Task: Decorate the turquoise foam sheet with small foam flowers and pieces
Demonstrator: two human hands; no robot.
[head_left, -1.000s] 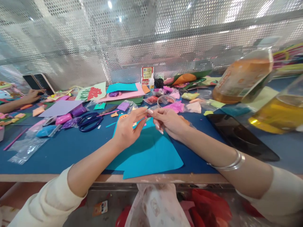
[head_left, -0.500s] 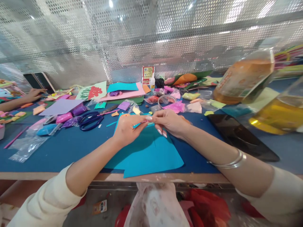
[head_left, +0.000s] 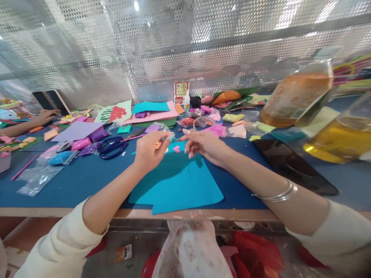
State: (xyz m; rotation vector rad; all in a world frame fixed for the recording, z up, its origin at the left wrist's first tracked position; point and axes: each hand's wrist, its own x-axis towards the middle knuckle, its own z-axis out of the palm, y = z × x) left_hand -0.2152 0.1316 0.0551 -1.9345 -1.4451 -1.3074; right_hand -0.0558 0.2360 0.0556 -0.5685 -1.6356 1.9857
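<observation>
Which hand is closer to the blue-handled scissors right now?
Left. The left hand is just right of the scissors, close by the blade end. The right hand is farther right, with the left hand between it and the scissors.

A labelled bottle (head_left: 300, 94) is standing; a black device (head_left: 292, 164) is lying nearby. A perforated panel (head_left: 150, 54) is rising behind.
</observation>
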